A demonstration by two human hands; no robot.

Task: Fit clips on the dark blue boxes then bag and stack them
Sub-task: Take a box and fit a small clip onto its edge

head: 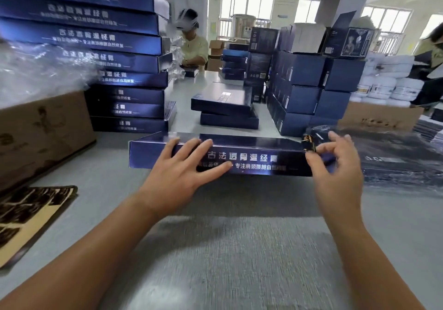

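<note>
Box (251,156), dark blue, lies flat on the grey surface (239,249) just ahead of me, long side facing me. My left hand (182,170) rests on its near-left part, fingers straight and spread: grip apart. My right hand (335,166) is at the box's right end, thumb and fingers pinching a small dark clip (309,143) with gold print at the top corner: grip clamped on clip. Left, a carton (43,132) and a tall box stack (115,58). Beyond, two boxes (225,108) stacked mid-surface. Far side: a seated person (194,44).
</note>
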